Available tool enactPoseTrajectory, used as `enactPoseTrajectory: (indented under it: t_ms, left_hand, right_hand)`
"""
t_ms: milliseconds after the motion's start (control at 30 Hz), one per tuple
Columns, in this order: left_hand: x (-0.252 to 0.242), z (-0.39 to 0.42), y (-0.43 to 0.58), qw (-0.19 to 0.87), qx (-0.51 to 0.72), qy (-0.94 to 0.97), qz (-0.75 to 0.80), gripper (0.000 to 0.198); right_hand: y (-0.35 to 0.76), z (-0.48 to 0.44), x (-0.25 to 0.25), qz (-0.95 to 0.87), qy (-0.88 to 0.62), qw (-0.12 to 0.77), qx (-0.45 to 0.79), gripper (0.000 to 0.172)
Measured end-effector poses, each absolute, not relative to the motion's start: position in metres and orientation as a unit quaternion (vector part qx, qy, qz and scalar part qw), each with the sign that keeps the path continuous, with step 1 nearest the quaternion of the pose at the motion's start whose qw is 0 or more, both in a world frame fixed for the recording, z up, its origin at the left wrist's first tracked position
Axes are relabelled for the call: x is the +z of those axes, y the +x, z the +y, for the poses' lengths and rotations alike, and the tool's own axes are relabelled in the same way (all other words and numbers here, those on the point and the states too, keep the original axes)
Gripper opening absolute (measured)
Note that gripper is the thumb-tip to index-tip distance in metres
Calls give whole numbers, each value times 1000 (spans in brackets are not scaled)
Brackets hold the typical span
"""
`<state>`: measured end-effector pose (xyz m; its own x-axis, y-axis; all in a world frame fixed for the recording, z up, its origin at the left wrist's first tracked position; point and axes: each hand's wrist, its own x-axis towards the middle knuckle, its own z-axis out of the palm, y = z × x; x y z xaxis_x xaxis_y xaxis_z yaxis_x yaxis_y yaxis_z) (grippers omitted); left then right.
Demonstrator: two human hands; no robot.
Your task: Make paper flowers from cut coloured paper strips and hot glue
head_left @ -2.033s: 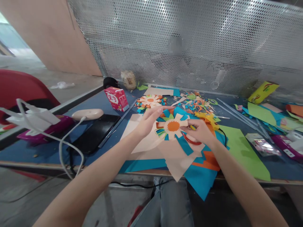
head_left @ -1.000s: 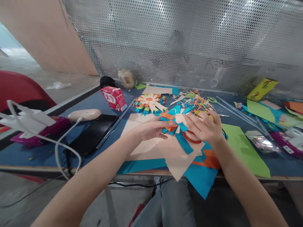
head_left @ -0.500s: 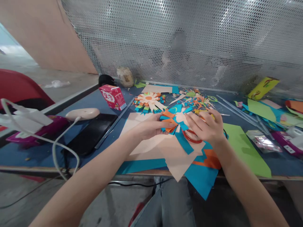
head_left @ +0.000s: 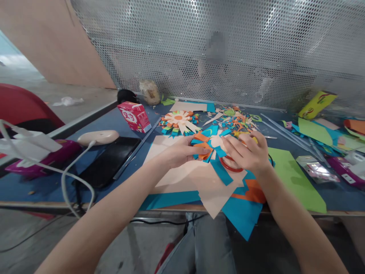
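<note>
My left hand pinches the left edge of a paper flower made of blue, orange and pale pink strips, thumb on top. Over the flower's right side lies my right hand, its fingers curled down onto the paper strips. A red ring-shaped thing sits under the right hand; what it belongs to is partly hidden. Below both hands are sheets of pale pink paper and blue paper. Just beyond stands a finished-looking paper flower with orange, green and blue layers.
Paper scraps lie behind the hands. To the left are a black phone, a pink box and a white cable. Green paper, a yellow box and a purple power strip are right. A perforated metal panel rises behind.
Both hands keep their hold on the paper flower with almost no movement. The whole view has shifted very slightly.
</note>
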<state>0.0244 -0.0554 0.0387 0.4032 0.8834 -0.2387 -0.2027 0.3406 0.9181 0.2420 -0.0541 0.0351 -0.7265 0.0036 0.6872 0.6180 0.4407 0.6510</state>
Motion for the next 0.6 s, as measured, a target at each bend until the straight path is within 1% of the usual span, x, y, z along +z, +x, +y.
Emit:
enactPoseTrajectory:
  t_ms: [200,333,600]
  left_hand:
    - [37,-54,24,717,381,435,389,27]
    - [39,-55,25,713,377,437,398,28]
    - [37,-54,25,706,374,445,405,28]
  right_hand:
    - [241,-54,35,-781,-180,325,-502,22]
    - [240,-54,36,-785,-181,332,-492,22]
    - [239,-57,40,-767,-177,308,-535,21]
